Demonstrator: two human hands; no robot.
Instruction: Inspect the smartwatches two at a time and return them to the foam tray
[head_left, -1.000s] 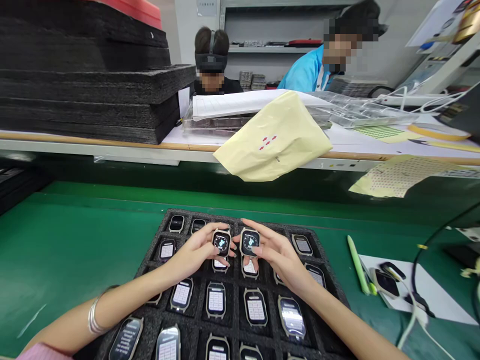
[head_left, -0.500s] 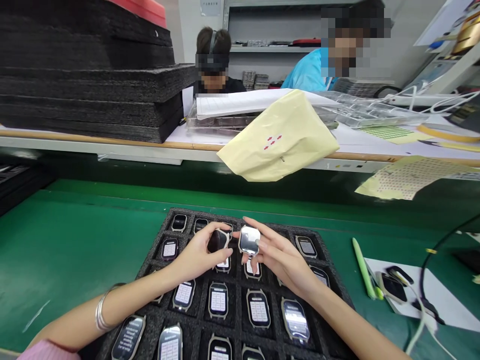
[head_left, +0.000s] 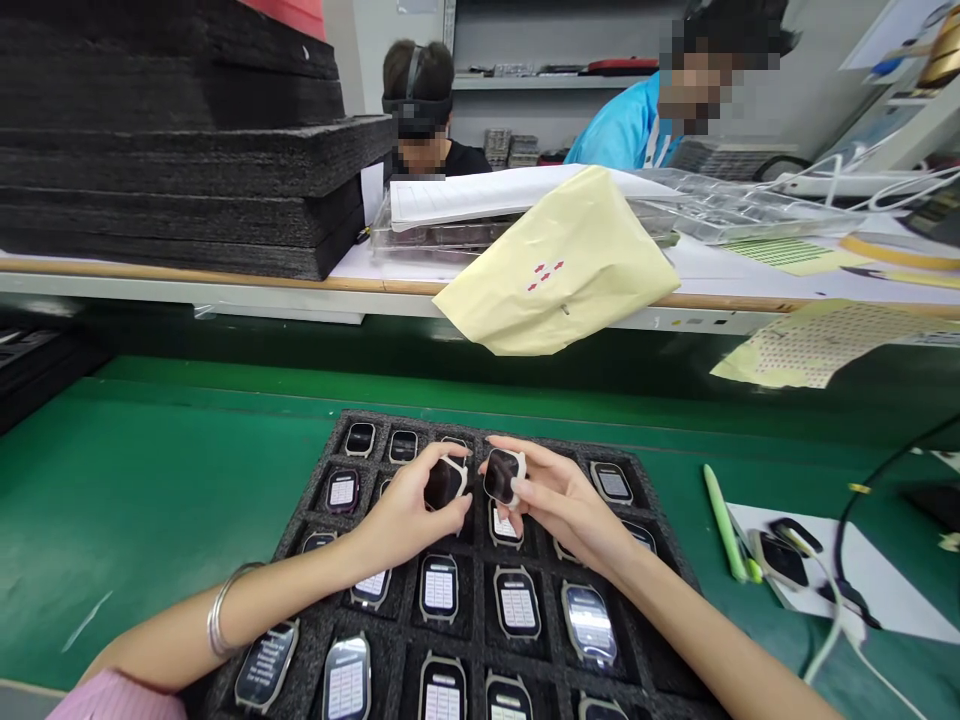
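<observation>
My left hand (head_left: 412, 505) is closed on a strapless smartwatch (head_left: 444, 484) with a dark screen, thumb and fingers at its edges. Close beside it, my right hand (head_left: 559, 490) pinches a second smartwatch (head_left: 502, 474), its dark face turned toward me. Both are held above a black foam tray (head_left: 480, 600) divided into compartments. Several more strapless watches lie in these compartments. One lit watch (head_left: 517, 603) shows a white grid, as do many others, while another watch (head_left: 266, 665) shows lines of text. My hands and forearms hide part of the tray.
Black foam trays (head_left: 172, 200) are stacked on the shelf at left. Yellow paper (head_left: 559, 270) hangs over the shelf edge. To the right lie a green pen (head_left: 724, 525), a white sheet (head_left: 877, 585) and cables. Two people (head_left: 416, 110) sit beyond the shelf.
The watch in my right hand has tilted, its screen going from bright glare to dark. My left hand has shifted slightly right with its watch. The camera view has moved a little.
</observation>
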